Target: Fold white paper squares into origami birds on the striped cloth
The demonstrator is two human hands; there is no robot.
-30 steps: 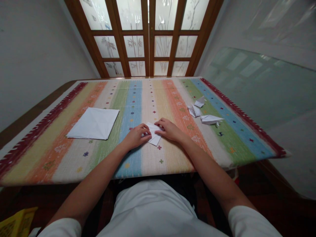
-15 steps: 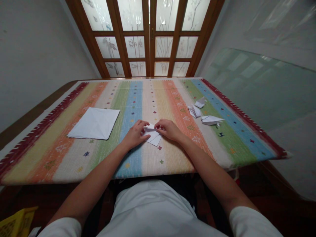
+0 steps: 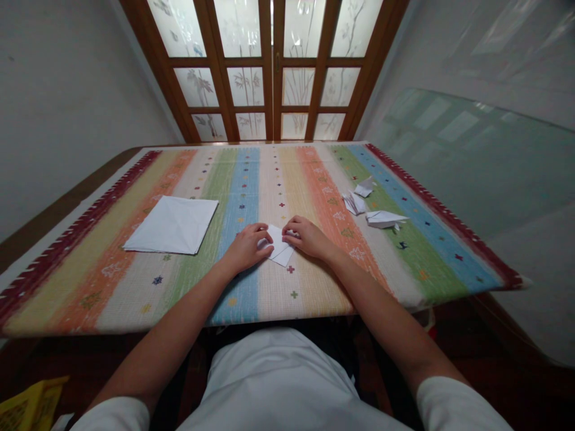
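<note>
Fingers (image 3: pixel 265 234) of both hands curled inward, not clenched into fists, tips against the small folded white paper (image 3: pixel 279 246) from either side; pinching or mere resting, impossible to tell from this view. Left hand (image 3: pixel 246 248) at the paper's left side, right hand (image 3: pixel 308 237) at its right, the paper's lower point showing between them. Paper flat on the striped tablecloth (image 3: pixel 135 287), near the middle of its width, just right of the blue stripe. Folds on that piece partly hidden under the fingers, with no finished shape showing. Further right, three folded paper pieces (image 3: pixel 365 187) lying close together, creased into pointed shapes, with the lowest one longest. Well apart on the left, a white paper square (image 3: pixel 171 224), flat, with faint diagonal creases and no raised folds. Near edge of the tablecloth just below the wrists, under the forearms; long stretch of striped cloth between the hands and the far edge, by the wooden-framed glass doors (image 3: pixel 273 102). Maroon border along each side, beyond both paper groups.
</note>
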